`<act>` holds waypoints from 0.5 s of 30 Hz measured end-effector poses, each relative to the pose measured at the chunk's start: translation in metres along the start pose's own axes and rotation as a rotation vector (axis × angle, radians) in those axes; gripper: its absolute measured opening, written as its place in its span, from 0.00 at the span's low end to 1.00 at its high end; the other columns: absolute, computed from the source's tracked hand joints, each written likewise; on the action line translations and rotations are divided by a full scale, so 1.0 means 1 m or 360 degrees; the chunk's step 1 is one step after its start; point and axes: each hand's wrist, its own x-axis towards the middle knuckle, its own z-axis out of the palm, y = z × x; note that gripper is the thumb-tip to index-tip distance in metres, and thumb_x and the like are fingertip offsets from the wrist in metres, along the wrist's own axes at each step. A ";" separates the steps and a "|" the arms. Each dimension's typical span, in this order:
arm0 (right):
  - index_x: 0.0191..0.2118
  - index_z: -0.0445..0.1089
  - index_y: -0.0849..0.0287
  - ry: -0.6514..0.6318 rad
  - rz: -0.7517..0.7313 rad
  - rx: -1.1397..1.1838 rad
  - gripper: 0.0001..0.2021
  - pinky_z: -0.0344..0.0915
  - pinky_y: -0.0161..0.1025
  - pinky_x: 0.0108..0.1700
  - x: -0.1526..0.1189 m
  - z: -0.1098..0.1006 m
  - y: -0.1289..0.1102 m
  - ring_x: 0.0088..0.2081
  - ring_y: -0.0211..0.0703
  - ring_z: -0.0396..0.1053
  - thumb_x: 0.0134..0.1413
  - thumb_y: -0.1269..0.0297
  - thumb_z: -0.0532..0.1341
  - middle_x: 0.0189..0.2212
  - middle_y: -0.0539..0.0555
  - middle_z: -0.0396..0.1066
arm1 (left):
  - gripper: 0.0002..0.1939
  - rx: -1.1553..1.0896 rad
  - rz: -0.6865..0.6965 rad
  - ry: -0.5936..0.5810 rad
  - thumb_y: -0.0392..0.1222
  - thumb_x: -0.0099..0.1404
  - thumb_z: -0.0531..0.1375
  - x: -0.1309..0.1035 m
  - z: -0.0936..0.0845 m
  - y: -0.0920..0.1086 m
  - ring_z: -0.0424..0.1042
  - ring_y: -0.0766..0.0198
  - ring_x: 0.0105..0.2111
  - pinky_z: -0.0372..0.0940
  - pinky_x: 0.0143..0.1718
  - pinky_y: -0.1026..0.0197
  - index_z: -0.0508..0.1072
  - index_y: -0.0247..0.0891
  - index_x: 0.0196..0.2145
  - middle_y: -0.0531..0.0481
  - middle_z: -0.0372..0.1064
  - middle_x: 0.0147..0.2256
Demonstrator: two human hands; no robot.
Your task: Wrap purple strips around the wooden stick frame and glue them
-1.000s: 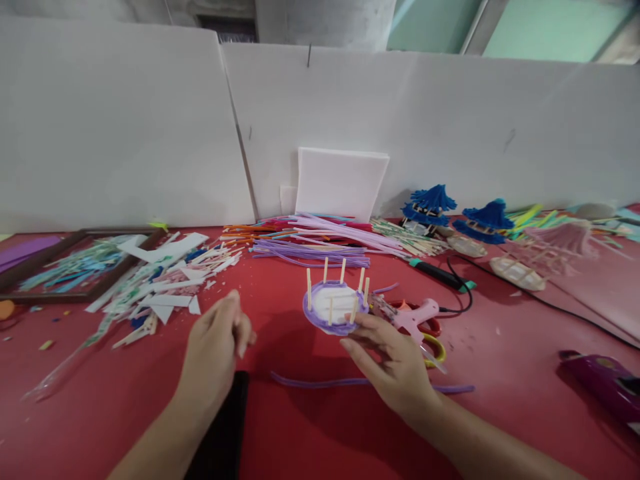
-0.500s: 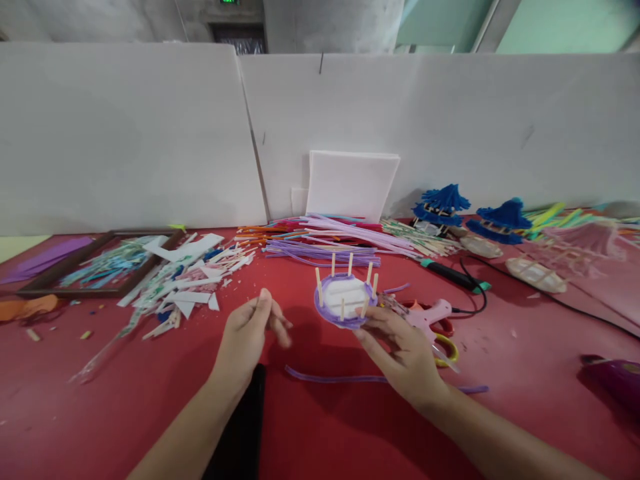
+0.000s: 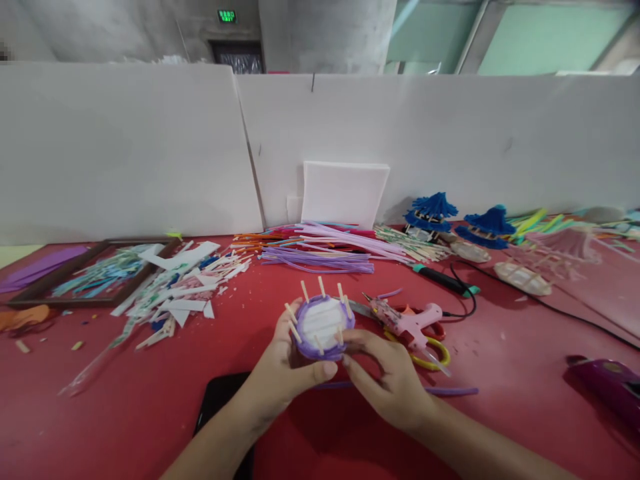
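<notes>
Between my two hands is a round white base (image 3: 324,320) edged with purple pipe cleaner, with several short wooden sticks standing up around its rim. My left hand (image 3: 280,373) wraps its left side, the thumb along the near edge. At the right edge, the thumb and fingers of my right hand (image 3: 390,377) pinch the rim. A loose purple pipe cleaner (image 3: 453,391) lies on the table, partly hidden behind my right hand. Close by on the right rests a pink glue gun (image 3: 413,325) on top of scissors with yellow and red handles (image 3: 433,357).
Bundled pipe cleaners (image 3: 320,257) lie at the back before a stack of white sheets (image 3: 345,193). Scraps (image 3: 185,287) and a brown frame (image 3: 95,300) are on the left. Blue-roofed models (image 3: 433,212) stand back right. A black phone-like slab (image 3: 215,400) lies under my left forearm.
My left hand has moved right and closed around the left side of the round base. The base has come lower and to the left, still in my right hand.
</notes>
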 end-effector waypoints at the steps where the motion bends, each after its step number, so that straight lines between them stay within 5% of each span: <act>1: 0.47 0.66 0.58 -0.0038 -0.0010 -0.0003 0.15 0.72 0.34 0.41 -0.001 0.001 -0.001 0.38 0.41 0.75 0.53 0.75 0.56 0.38 0.55 0.76 | 0.56 0.0011 0.0016 0.0006 0.34 0.45 0.71 0.001 -0.002 -0.003 0.66 0.52 0.53 0.61 0.51 0.54 0.42 0.44 0.63 0.38 0.62 0.56; 7: 0.45 0.62 0.57 0.0097 0.0097 -0.0147 0.11 0.69 0.35 0.34 -0.009 0.006 -0.004 0.27 0.39 0.70 0.56 0.70 0.55 0.25 0.49 0.70 | 0.45 -0.0002 0.0236 0.0465 0.34 0.45 0.70 0.010 -0.008 -0.006 0.68 0.58 0.51 0.60 0.53 0.59 0.55 0.45 0.58 0.44 0.66 0.54; 12: 0.38 0.69 0.57 -0.0624 0.0074 -0.0618 0.09 0.65 0.39 0.41 -0.009 0.014 -0.006 0.38 0.44 0.68 0.49 0.64 0.65 0.35 0.53 0.71 | 0.46 0.0016 0.0320 0.0574 0.35 0.44 0.70 0.013 -0.008 -0.008 0.70 0.60 0.48 0.63 0.49 0.61 0.52 0.43 0.58 0.45 0.69 0.50; 15: 0.31 0.69 0.57 -0.0833 -0.0073 -0.0807 0.02 0.63 0.39 0.43 -0.010 0.022 -0.001 0.37 0.43 0.67 0.52 0.69 0.63 0.31 0.51 0.71 | 0.46 0.0084 0.0456 0.0574 0.35 0.45 0.69 0.013 -0.007 -0.009 0.69 0.60 0.49 0.64 0.49 0.61 0.51 0.45 0.58 0.45 0.66 0.53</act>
